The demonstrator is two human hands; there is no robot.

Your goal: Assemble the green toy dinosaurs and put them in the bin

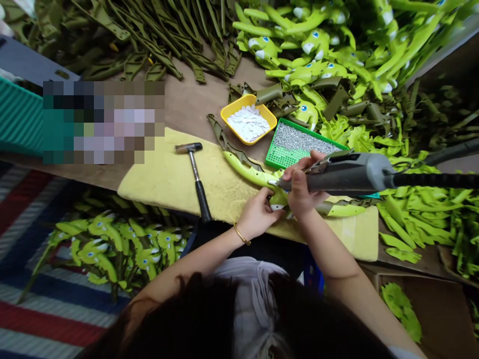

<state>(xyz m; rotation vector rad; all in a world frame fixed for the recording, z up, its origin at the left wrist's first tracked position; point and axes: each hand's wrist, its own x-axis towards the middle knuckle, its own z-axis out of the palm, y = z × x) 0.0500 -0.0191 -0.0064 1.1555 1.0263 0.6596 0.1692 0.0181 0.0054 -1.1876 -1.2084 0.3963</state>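
A bright green plastic toy part (251, 173) lies on a yellow foam pad (168, 179) on the workbench. My left hand (258, 213) rests on the pad, fingers curled against the toy's near end at a small white piece. My right hand (302, 187) is wrapped round a grey powered screwdriver (348, 173) held level, its tip pointing left onto the toy. A thick black cable (434, 180) runs off right from the tool.
A hammer (196, 177) lies on the pad to the left. Behind stand a yellow tray of white pieces (248, 119) and a green tray of screws (299, 142). Heaps of green toy parts (337, 45) and olive parts (157, 35) fill the bench; more lie below (112, 244).
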